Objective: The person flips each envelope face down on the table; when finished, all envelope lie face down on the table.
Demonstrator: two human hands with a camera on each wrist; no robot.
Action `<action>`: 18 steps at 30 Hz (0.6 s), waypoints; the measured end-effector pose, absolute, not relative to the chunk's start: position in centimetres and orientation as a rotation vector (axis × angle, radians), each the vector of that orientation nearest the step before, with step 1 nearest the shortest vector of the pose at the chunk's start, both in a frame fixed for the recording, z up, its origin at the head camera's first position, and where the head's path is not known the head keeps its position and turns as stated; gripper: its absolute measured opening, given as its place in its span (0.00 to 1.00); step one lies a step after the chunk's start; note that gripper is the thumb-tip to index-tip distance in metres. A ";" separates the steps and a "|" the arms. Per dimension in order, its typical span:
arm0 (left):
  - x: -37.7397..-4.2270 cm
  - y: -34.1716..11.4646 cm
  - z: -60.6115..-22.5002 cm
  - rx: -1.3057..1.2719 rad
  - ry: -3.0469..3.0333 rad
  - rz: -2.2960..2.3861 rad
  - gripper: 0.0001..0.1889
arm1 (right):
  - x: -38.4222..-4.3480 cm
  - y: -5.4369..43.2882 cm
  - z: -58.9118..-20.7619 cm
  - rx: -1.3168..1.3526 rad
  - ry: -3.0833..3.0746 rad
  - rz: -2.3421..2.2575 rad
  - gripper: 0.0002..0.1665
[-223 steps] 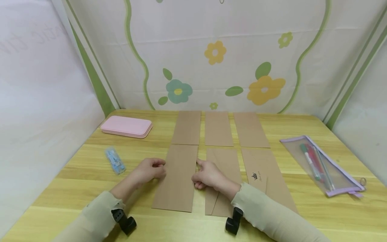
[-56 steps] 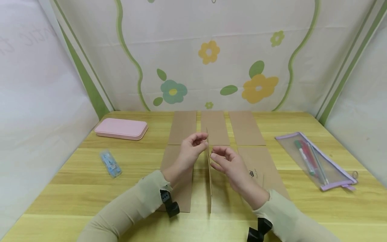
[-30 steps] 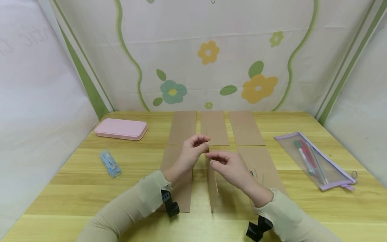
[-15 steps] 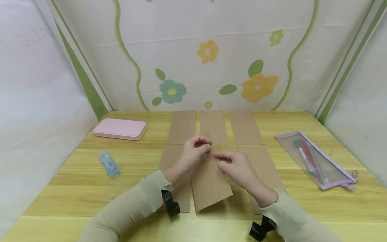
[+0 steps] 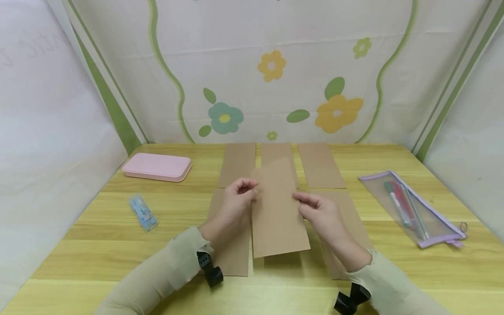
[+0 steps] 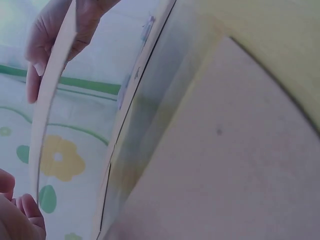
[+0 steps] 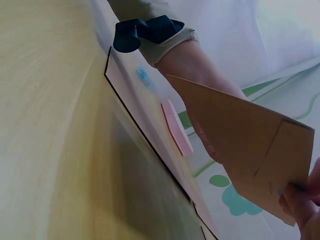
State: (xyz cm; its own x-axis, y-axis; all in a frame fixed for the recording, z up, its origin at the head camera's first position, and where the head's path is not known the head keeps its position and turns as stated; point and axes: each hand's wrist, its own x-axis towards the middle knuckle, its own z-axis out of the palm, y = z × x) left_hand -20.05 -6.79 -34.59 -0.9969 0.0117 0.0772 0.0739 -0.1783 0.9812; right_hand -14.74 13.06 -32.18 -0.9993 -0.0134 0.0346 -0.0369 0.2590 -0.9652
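A brown kraft-paper envelope is held up above the table between both hands, its plain side facing the head camera and its near edge raised over a shadow. My left hand pinches its left edge. At the right edge, the thumb and fingers of my right hand grip it. The right wrist view shows the underside of the envelope, with a flap line and small dark print. Seen from the left wrist, the envelope is nearly edge-on and slightly bowed. Flat envelopes lie on either side, one left and one right.
Behind, three more brown envelopes lie in a row, the middle one partly covered in view. At left are a pink case and a small clear-and-blue pack. A mesh zip pouch with pens lies at right.
The middle front envelope, earlier flat with its flap up, was stood on edge and turned over. It is now plain side up and lifted, and the hands have moved apart to its two edges.
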 end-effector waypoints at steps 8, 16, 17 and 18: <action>-19.9 -7.4 -34.9 -0.048 -2.073 -2.335 0.12 | -14.7 13.2 -32.9 -0.023 -2.308 2.076 0.22; -20.0 -7.7 -35.5 -0.055 -2.100 -2.341 0.14 | -15.1 13.3 -33.8 -0.106 -2.202 2.189 0.20; -20.0 -7.8 -35.5 -0.059 -2.096 -2.356 0.14 | -15.1 13.4 -33.8 -0.116 -2.208 2.187 0.21; -20.0 -7.8 -35.6 -0.068 -2.095 -2.365 0.15 | -15.2 13.4 -33.9 -0.121 -2.220 2.183 0.22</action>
State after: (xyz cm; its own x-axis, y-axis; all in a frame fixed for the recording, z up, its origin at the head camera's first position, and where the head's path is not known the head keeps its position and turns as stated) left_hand -20.03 -7.81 -35.58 -0.9989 0.0428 0.0194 0.0141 -0.1209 0.9926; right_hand -15.21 13.44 -33.90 -0.9966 0.0736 -0.0360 0.0373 0.0156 -0.9992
